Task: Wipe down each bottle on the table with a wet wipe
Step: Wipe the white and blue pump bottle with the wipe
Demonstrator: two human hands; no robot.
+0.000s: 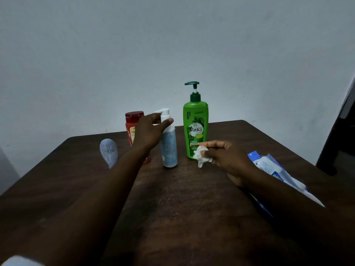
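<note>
One wide-angle camera on the person's head gives the only view; it looks forward and a little down across the dark table [192,208] toward a plain wall [172,45] that fills the upper half. It is near: both forearms enter from the lower edge, and the left hand [148,131] at the white pump bottle [170,150] and the right hand [228,160] with the wet wipe [201,157] lie about the middle. The table's far edge and both far corners are in view.

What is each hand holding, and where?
The right hand pinches a crumpled wipe by its upper part; the left hand grips the blue bottle by its white pump neck.
</note>
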